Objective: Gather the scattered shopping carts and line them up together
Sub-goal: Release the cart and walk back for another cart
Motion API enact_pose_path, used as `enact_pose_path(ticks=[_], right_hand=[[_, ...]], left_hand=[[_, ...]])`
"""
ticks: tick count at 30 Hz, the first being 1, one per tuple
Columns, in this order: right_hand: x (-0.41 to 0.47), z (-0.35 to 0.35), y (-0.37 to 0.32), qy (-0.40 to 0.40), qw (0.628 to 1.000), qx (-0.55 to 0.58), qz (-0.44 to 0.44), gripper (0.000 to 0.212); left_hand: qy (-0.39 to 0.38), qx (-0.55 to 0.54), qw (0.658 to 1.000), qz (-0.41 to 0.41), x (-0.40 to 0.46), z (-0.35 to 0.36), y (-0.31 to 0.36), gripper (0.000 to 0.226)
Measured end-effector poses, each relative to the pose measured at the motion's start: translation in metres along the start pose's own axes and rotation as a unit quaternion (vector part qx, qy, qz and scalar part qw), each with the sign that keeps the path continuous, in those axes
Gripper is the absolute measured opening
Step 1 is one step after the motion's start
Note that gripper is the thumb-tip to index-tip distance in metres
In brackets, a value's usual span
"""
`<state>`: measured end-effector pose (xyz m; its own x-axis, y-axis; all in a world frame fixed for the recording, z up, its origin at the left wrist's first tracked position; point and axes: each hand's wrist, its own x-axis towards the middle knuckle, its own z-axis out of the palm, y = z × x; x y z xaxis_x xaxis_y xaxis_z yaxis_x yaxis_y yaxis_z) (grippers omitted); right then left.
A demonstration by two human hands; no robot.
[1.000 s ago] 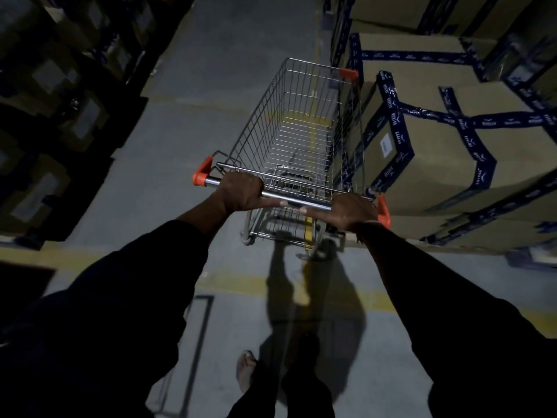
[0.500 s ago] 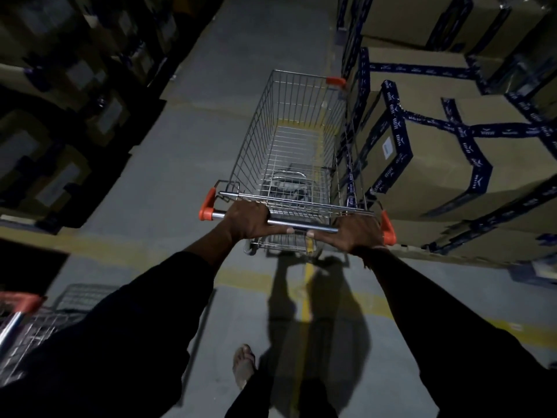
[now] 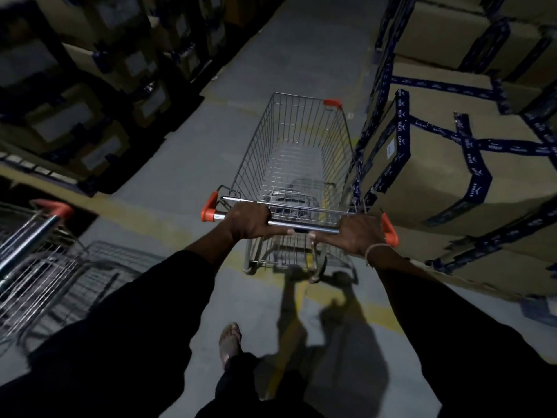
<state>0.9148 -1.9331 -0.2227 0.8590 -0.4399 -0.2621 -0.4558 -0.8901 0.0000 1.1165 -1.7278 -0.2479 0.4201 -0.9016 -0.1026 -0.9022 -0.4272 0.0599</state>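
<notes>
A wire shopping cart (image 3: 297, 152) with orange corner caps stands in the aisle straight ahead of me, its basket holding nothing. My left hand (image 3: 248, 220) grips the left part of its steel handle bar (image 3: 297, 226). My right hand (image 3: 360, 233) grips the right part, beside the orange end cap. A second cart (image 3: 36, 248) with an orange-tipped handle stands at the left edge, blurred and partly cut off by the frame.
Stacked cardboard boxes (image 3: 446, 164) bound with blue tape press close to the held cart's right side. Dark shelving with boxes (image 3: 75, 95) lines the left. A grey concrete aisle (image 3: 307, 49) with yellow floor lines runs ahead. My foot (image 3: 230, 342) shows below.
I have stepped back with the cart, so its far end now sits nearer the aisle's crossing line. The second cart has come further into view at the left.
</notes>
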Motion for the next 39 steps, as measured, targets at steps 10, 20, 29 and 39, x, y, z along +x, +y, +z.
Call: enact_pose_path(ticks=[10, 20, 29, 39], right_hand=[[-0.072, 0.019, 0.008, -0.005, 0.999, -0.007, -0.044, 0.113], [-0.151, 0.037, -0.017, 0.013, 0.998, -0.02, -0.058, 0.087], [-0.238, 0.073, -0.037, 0.042, 0.996, -0.017, -0.072, 0.091], [-0.316, 0.096, -0.056, 0.037, 0.992, -0.027, -0.113, 0.09]], left_hand=[[0.035, -0.017, 0.998, -0.049, -0.085, 0.013, 0.058, 0.083], [0.05, -0.003, 0.995, -0.091, -0.172, 0.02, 0.087, 0.087], [0.076, 0.011, 0.991, -0.109, -0.281, 0.037, 0.133, 0.096], [0.039, -0.007, 0.986, -0.162, -0.377, 0.049, 0.182, 0.089]])
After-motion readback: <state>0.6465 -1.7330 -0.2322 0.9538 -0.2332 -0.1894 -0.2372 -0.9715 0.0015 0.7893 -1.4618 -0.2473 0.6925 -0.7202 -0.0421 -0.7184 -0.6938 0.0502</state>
